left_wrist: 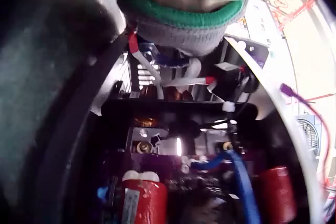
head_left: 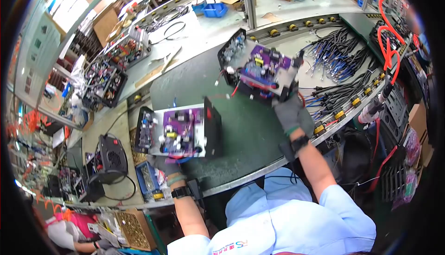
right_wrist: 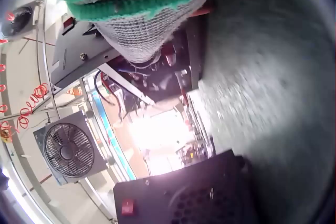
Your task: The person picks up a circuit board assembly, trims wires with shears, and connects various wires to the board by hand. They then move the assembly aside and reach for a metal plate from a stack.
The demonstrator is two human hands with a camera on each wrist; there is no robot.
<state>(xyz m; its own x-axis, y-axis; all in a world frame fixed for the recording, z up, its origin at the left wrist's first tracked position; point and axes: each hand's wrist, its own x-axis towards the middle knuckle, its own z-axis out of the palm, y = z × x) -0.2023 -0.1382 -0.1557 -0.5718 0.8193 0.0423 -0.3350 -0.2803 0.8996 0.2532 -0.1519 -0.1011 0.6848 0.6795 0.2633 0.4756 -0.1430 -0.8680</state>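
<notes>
My gloved left hand [head_left: 167, 166] is at the near edge of an uncovered electronics chassis [head_left: 204, 116] with a purple circuit board. Much of that hand is hidden by the chassis, and I cannot tell how its fingers lie. In the left wrist view, the glove [left_wrist: 184, 32] overlaps wires above red cylindrical parts [left_wrist: 144, 203]. My gloved right hand [head_left: 293, 115] grips the near right end of a second uncovered chassis [head_left: 262, 65], which sits tilted and blurred farther back. The right wrist view shows the glove [right_wrist: 139, 37] against its dark metal, fingertips hidden.
A green work surface [head_left: 241, 144] lies under both units. Bundles of black cables [head_left: 343, 46] lie at the right, beside a rail with yellow rollers [head_left: 340, 115]. More machines, including a black vented one [head_left: 113, 155], stand left. A blue tray [head_left: 147, 178] is near my left wrist.
</notes>
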